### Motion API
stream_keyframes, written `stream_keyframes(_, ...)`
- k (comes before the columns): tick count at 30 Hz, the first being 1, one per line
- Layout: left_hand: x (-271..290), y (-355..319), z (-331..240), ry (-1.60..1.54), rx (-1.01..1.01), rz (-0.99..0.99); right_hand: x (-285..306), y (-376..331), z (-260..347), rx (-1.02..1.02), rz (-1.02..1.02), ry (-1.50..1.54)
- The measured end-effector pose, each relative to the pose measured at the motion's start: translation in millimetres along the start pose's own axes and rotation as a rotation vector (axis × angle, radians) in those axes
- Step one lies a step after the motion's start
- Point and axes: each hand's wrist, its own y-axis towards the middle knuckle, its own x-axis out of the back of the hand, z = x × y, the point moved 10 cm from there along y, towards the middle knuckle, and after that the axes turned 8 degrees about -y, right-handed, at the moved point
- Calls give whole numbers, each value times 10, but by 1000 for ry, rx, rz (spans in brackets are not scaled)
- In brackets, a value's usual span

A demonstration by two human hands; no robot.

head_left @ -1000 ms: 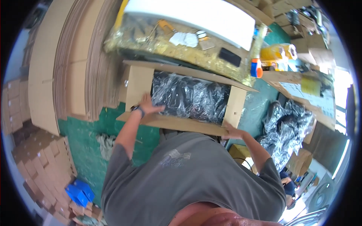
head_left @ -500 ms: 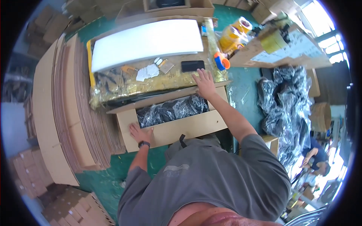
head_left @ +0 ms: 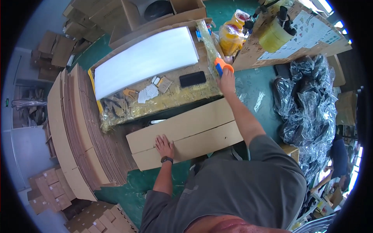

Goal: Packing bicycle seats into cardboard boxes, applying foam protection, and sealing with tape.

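A long brown cardboard box (head_left: 202, 120) lies in front of me, its two top flaps folded down to meet along a seam. My left hand (head_left: 164, 146) rests flat on the flaps near the left end, fingers spread. At the bench's right corner my right hand (head_left: 227, 82) grips an orange and blue tape dispenser (head_left: 224, 66); its fingers are partly hidden. The flaps cover the black plastic-wrapped contents.
Beyond the box stands a tape-covered bench (head_left: 171, 99) with a white foam sheet (head_left: 147, 62), a black phone (head_left: 192, 79) and paper scraps (head_left: 148, 94). Flattened cartons (head_left: 81, 128) are stacked at left. Plastic-wrapped dark items (head_left: 307, 101) pile up at right; yellow tape rolls (head_left: 232, 37) stand behind.
The box's flaps have been folded shut over the wrapped contents. My left hand has moved onto them, and my right hand has gone from the box's far edge to the tape dispenser.
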Motion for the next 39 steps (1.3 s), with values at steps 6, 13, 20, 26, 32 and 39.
stream_keyframes(6,297,658,-153,-54,-407,223,176,187,-236,-75,-95,313)
stream_keyframes(13,292,949,-411,30,-480,328,26,-1376,1275,-160,583,656)
stream_keyframes(20,714,252,-542,-73,-419,248,-1607,-1400,2855,143,1116,-101)
stream_keyframes(26,453,346,-186,-50,-354,370,-626,-1902,2991,75,1068,-86)
stream_keyframes(32,246,953,-145,-2,-361,439,682,-4371,2244,72,617,164)
stream_keyframes(39,201,867,-205,-78,-425,414,-363,-5333,1633,-129,688,179)
